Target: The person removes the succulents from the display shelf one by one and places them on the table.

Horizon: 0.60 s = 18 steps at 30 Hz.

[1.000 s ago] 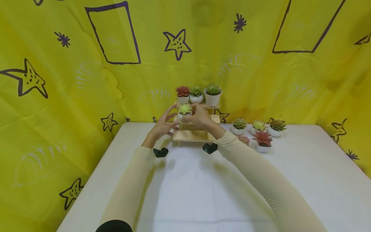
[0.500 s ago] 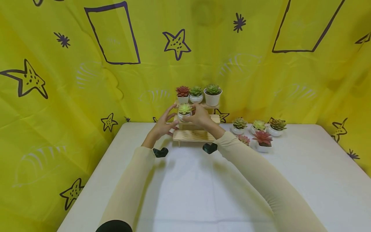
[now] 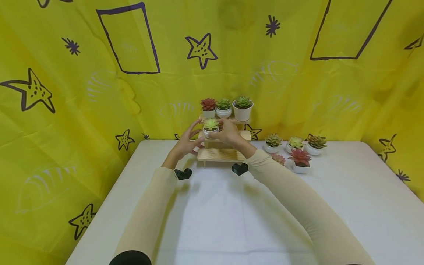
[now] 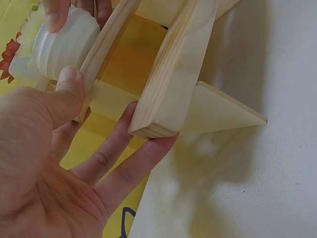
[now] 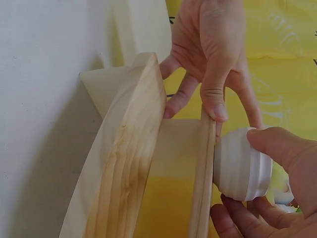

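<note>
A light-green potted succulent (image 3: 211, 124) in a ribbed white pot (image 5: 241, 163) sits at the left end of the middle shelf of a three-step wooden stand (image 3: 220, 155). My right hand (image 3: 230, 134) pinches the pot between thumb and fingers from the right. My left hand (image 3: 186, 145) holds the stand's left side. In the left wrist view its thumb (image 4: 71, 89) presses the edge of the middle shelf near the pot, while other fingers reach behind that shelf and touch the end of the lower one (image 4: 153, 130).
On the top shelf stand a red succulent (image 3: 208, 104), a small green one (image 3: 223, 104) and a larger green one (image 3: 243, 103). Several more potted succulents, including a red one (image 3: 300, 157), stand right of the stand on the white table (image 3: 212, 221). A yellow patterned curtain (image 3: 179, 88) hangs behind.
</note>
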{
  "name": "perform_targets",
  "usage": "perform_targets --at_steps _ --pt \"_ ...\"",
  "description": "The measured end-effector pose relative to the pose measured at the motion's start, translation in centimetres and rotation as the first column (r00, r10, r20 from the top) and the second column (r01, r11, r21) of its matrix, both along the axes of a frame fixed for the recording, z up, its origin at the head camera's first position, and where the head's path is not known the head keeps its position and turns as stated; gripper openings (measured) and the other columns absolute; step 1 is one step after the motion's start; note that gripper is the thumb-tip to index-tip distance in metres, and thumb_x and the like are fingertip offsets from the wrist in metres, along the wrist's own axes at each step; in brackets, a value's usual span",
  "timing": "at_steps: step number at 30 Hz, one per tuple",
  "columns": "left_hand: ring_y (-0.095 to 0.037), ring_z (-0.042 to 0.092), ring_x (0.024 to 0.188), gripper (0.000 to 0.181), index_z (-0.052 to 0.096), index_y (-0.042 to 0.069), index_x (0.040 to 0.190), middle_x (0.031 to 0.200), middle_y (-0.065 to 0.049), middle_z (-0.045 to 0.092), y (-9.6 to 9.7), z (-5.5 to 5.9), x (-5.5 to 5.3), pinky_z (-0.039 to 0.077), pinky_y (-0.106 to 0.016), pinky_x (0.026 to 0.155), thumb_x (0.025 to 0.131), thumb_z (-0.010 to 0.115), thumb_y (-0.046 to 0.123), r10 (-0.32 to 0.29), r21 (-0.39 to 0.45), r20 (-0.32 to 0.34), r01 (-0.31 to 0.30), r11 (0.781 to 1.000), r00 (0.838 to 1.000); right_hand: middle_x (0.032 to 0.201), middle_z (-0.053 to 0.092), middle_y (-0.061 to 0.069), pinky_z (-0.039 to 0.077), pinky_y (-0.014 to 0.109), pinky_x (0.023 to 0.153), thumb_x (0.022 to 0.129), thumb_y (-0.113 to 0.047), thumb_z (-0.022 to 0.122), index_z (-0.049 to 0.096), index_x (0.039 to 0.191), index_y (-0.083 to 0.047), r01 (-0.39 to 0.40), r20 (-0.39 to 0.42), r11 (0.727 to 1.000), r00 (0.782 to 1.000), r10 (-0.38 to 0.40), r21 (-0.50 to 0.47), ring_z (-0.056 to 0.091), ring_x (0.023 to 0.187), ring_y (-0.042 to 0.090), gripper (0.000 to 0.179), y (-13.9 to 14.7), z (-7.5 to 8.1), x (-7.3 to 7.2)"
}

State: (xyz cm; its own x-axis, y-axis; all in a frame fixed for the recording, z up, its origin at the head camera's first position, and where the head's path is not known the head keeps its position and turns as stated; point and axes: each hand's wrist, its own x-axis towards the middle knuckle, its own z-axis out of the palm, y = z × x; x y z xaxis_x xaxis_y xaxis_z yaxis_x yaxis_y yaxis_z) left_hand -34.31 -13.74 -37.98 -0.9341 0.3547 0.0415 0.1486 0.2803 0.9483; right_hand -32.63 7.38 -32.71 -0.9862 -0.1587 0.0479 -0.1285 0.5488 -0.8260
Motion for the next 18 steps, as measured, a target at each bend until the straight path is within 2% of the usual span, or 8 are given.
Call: perform_targets --at_steps 4,10,18 --pt "-0.042 0.071 0.1 0.076 0.022 0.052 0.16 0.166 -0.014 0.029 0.0 0.4 0.3 0.061 -0.056 0.073 0.104 0.062 0.019 0.001 -0.001 0.01 -0.001 1.0 1.0 0.126 0.06 0.017 0.052 0.043 0.093 0.087 -0.028 0.085 0.054 0.135 0.0 -0.002 -0.028 1.0 1.0 0.003 0.012 0.057 0.112 0.031 0.064 0.1 -0.1 0.1" --pt "-0.039 0.072 0.096 0.076 0.024 0.051 0.159 0.165 -0.014 0.032 0.0 0.0 0.0 0.062 -0.054 0.07 0.104 0.063 0.017 0.003 0.004 -0.006 -0.003 1.0 1.0 0.124 0.062 0.017 0.052 0.045 0.094 0.086 -0.027 0.085 0.056 0.134 0.0 -0.032 -0.088 0.999 0.996 0.033 0.013 0.058 0.112 0.032 0.063 0.6 -0.2 0.2" --pt "-0.041 0.071 0.098 0.077 0.023 0.049 0.16 0.165 -0.014 0.031 -0.1 -0.1 -0.1 0.062 -0.054 0.07 0.104 0.063 0.016 -0.002 0.013 -0.004 0.002 1.0 1.0 0.123 0.064 0.022 0.054 0.045 0.094 0.086 -0.024 0.084 0.053 0.139 0.004 -0.096 -0.171 0.995 0.981 0.091 -0.021 0.062 0.112 0.034 0.067 1.7 0.6 0.8"
